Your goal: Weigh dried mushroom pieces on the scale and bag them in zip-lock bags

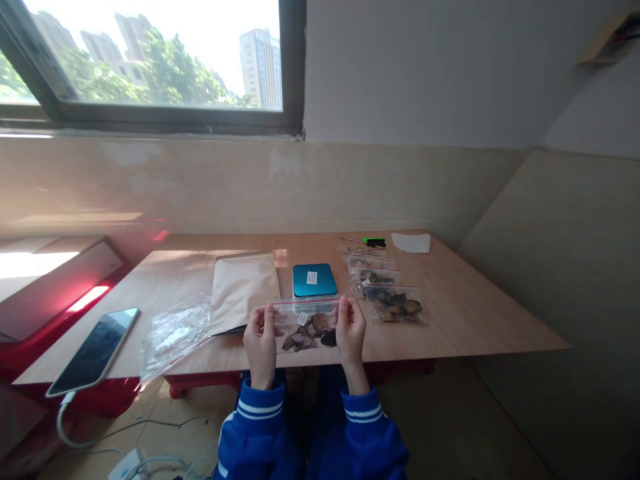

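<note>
Between my two hands a clear zip bag is held up over the table's front edge. Brown dried pieces and a small white label show inside it. My left hand pinches the bag's upper left corner, thumb on top. At the upper right corner my right hand grips it in the same way. Just beyond the bag lies a blue square scale with a white sticker. To the right, another filled zip bag lies in front of several similar bags that overlap in a row.
A kraft paper pouch and empty plastic bags lie left of my hands. A phone on a cable overhangs the table's left edge. Further back are a green-handled screwdriver and a white paper.
</note>
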The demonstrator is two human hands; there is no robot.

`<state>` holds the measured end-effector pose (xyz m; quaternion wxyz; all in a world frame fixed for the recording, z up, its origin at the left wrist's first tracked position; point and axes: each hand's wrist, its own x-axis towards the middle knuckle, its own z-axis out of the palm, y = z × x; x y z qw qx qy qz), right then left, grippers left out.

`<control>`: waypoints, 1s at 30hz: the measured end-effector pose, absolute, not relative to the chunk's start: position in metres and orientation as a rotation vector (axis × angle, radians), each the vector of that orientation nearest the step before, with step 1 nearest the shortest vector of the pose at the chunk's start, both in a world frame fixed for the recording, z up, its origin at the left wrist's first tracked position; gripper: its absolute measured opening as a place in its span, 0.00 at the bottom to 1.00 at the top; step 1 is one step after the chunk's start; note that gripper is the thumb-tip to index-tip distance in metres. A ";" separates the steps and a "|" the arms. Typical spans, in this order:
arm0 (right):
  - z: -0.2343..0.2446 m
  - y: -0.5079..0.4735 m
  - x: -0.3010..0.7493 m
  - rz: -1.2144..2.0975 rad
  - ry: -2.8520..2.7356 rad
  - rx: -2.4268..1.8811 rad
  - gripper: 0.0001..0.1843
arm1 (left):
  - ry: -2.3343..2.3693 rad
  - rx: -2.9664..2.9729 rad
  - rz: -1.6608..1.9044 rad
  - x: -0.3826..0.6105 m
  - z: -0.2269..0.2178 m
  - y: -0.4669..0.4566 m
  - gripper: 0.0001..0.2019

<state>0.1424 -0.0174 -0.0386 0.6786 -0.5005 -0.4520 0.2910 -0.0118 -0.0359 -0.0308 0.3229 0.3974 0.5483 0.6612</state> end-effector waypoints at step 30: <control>-0.012 -0.031 0.150 0.027 -1.313 -1.195 0.19 | 1.336 1.218 1.829 0.007 -0.013 -0.043 0.13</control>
